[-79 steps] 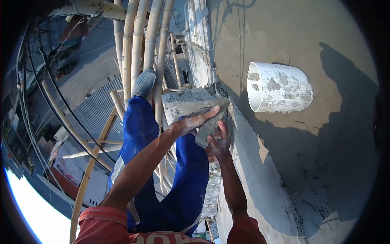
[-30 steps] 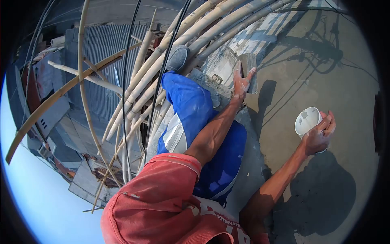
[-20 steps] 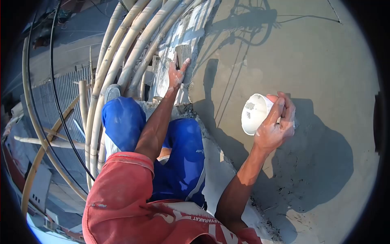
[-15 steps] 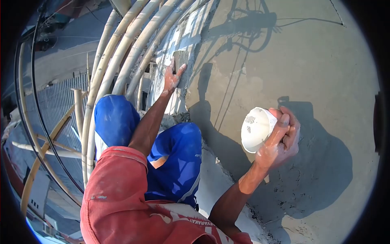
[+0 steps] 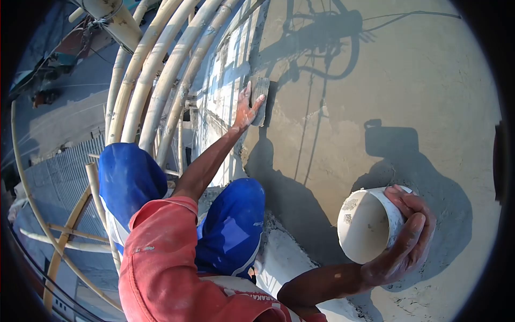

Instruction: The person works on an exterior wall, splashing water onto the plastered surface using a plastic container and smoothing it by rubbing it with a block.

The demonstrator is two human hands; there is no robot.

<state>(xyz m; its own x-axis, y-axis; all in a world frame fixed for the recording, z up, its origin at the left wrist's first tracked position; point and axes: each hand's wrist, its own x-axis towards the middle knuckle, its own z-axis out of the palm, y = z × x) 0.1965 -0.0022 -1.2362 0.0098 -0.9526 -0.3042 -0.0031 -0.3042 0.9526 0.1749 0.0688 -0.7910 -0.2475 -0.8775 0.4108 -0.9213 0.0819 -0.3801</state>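
Note:
My left hand (image 5: pixel 248 107) grips a small, flat, rectangular plastering float (image 5: pixel 261 111), grey with cement. The float lies at the left edge of the smooth grey plastered wall (image 5: pixel 343 107), by the white strip beside it. My right hand (image 5: pixel 406 236) is wrapped round the side of a white plastic cup (image 5: pixel 370 244). The cup's round mouth faces me, and grey specks of cement stick to its inside; how much it contains I cannot make out. Whitish residue covers the fingers of both hands.
Curved bamboo poles (image 5: pixel 155 80) run along the left, with more crossed poles (image 5: pixel 67 231) below. A corrugated roof (image 5: pixel 59 172) lies far down. My bent knees (image 5: pixel 233 214) are close to the wall. Shadows fall across the plaster.
My left hand has shifted right with the float, onto the plaster's edge. My right hand and the cup are lower and further right. The view has shifted too.

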